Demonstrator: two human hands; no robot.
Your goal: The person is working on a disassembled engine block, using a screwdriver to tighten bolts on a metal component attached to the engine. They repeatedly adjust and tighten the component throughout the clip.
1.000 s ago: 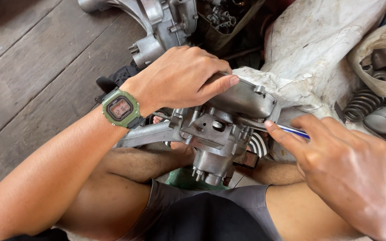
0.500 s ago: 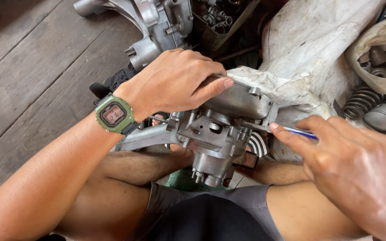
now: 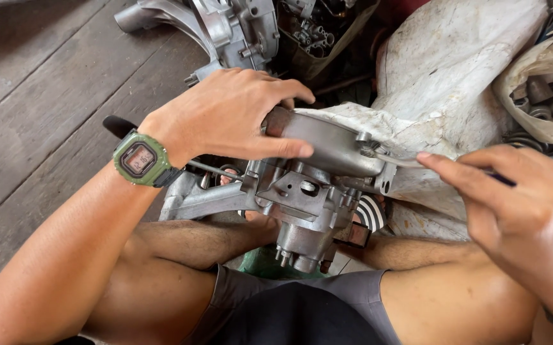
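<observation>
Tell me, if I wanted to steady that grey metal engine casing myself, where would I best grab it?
Probably by its smooth rounded top cover, coming down from above, as the left hand does now. That face is broad and free of bolts, so a palm can wrap it. The underside bristles with studs and brackets, and the right hand is working a thin tool at the right edge.

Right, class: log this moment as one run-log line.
left hand: steadies engine casing from above | right hand: holds thin tool at casing edge | casing: between knees, above wooden floor
</observation>
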